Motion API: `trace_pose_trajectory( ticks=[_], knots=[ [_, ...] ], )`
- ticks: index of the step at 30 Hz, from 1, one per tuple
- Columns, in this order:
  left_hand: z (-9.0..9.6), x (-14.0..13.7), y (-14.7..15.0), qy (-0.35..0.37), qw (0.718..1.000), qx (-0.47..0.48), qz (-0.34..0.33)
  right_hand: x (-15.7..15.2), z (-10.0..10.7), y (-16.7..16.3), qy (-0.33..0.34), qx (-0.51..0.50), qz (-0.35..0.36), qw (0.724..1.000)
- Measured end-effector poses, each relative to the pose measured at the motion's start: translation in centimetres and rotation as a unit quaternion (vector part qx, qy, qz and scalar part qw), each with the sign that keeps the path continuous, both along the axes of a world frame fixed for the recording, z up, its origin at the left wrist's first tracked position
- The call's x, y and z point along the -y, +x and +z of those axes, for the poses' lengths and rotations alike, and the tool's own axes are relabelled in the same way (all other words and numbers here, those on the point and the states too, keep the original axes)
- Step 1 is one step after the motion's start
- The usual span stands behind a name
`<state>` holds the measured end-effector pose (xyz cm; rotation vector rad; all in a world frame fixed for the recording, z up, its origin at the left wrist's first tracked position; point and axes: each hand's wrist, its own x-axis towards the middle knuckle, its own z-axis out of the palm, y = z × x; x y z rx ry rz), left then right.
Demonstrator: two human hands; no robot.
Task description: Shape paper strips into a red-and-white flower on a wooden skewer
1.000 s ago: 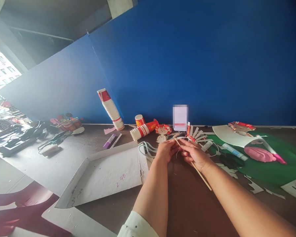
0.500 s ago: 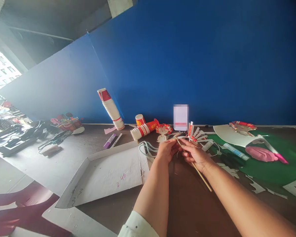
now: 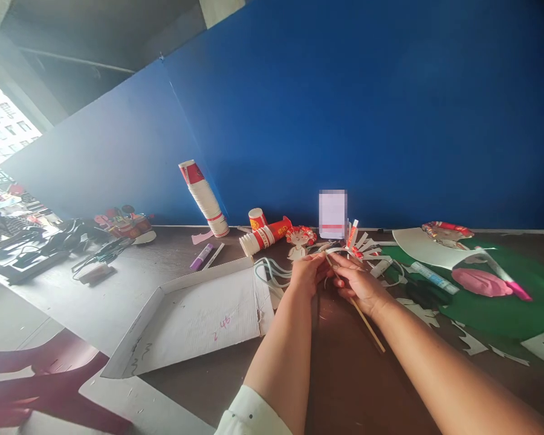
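Slender tan wooden stick (image 3: 367, 326) is slanting over the dark brown tabletop (image 3: 335, 374), its upper end rising between the hands, its lower end poking out free below the right one. The right hand (image 3: 356, 281) is grasping it, with the straight shaft running beneath the palm, presumably to brace it lengthwise. The left hand (image 3: 309, 273) is holding its bent fingers at the upper end, seemingly for steadying; whether it is gripping wood or the narrow, curving white strip (image 3: 338, 249) there, I cannot tell. Just beyond, a red-and-white paper piece cut into splayed fringes (image 3: 355, 251) is fanning out. Leftward, a shallow white cardboard tray (image 3: 204, 308) is showing its faintly ribbed base, and a leaning column of nested paper cups (image 3: 208, 208) is standing near the smooth blue partition (image 3: 344, 109).
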<state>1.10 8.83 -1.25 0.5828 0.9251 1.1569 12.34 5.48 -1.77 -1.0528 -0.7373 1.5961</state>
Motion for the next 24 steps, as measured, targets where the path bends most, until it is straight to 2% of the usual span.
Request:
trace_pose_trajectory(
  ticks=[4,16,24],
  knots=[
    [0.18,-0.12,-0.17,-0.01,0.999,0.008,-0.03,0.13,0.11,-0.01,-0.005,0.022,0.004,1.0],
    [-0.04,-0.37,0.16,-0.036,0.999,-0.021,0.011,0.44,0.61,-0.3,0.002,0.019,-0.014,1.0],
    [0.16,-0.82,-0.39,-0.065,0.997,-0.015,-0.045,0.53,0.52,-0.4,0.004,0.023,-0.007,1.0]
  ],
)
